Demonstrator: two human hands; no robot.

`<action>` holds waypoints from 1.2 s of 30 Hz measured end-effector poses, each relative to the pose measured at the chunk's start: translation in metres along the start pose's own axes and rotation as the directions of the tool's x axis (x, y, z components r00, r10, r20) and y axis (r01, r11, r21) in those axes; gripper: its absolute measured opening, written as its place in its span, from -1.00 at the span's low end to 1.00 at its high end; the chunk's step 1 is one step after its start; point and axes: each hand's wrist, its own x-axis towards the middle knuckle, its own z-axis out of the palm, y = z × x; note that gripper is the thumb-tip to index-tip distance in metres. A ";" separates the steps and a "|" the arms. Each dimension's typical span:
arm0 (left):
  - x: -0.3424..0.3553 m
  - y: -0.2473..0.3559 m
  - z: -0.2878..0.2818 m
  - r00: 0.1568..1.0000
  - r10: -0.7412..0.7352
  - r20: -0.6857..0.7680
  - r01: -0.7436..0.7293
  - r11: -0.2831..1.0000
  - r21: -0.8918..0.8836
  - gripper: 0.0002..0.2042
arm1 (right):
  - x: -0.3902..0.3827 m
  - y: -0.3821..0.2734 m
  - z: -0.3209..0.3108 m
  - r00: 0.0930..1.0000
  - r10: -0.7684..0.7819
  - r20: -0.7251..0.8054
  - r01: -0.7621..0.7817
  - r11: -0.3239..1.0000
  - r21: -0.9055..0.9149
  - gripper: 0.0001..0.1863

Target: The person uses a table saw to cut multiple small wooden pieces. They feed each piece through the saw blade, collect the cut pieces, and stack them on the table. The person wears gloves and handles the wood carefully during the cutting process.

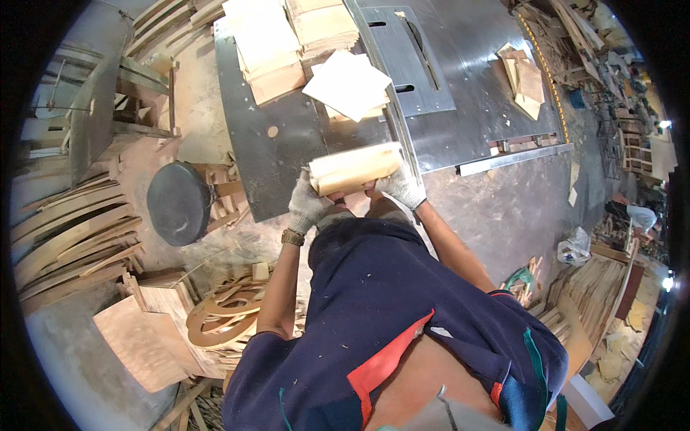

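Note:
Between both gloved hands is a stack of thin wooden boards (356,167), held level near my waist at the front edge of the dark table. My left hand (307,202) closes on the stack's left end. On its right end, my right hand (404,185) grips in the same way. Just beyond the stack, several pale square boards (348,85) lie skewed over one another. Taller piles of boards (269,54) stand behind them on the dark tabletop (262,151).
A table saw (424,65) with a slotted insert adjoins on the right, bearing a few loose boards (523,79). To the left stands a round black stool (178,203). Curved wood strips (75,230) and wooden rings (224,316) lie piled at the lower left. Another person (636,214) is far right.

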 end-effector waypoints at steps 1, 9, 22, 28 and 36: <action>0.008 -0.035 -0.009 0.999 -0.041 0.002 0.041 0.997 -0.071 -0.40 | 0.005 0.003 -0.003 0.998 -0.004 0.064 0.012 0.991 -0.135 -0.14; 0.069 -0.035 0.013 0.918 0.188 -0.350 -0.030 0.911 0.410 -0.40 | 0.048 0.018 0.001 0.990 0.142 0.028 -0.138 0.984 -0.113 -0.13; 0.242 0.006 0.011 0.931 -0.252 -0.266 0.098 0.871 -0.481 -0.04 | 0.268 -0.048 -0.079 0.964 0.259 -0.053 -0.255 0.854 -0.453 -0.01; 0.263 -0.016 0.004 0.933 -0.335 -0.129 0.192 0.769 -0.610 -0.18 | 0.273 0.002 -0.084 0.925 0.375 0.059 -0.351 0.904 -0.243 0.04; 0.274 -0.018 0.011 0.957 -0.271 -0.100 0.170 0.808 -0.564 -0.23 | 0.253 -0.001 -0.076 0.925 0.378 0.037 -0.354 0.894 -0.274 -0.03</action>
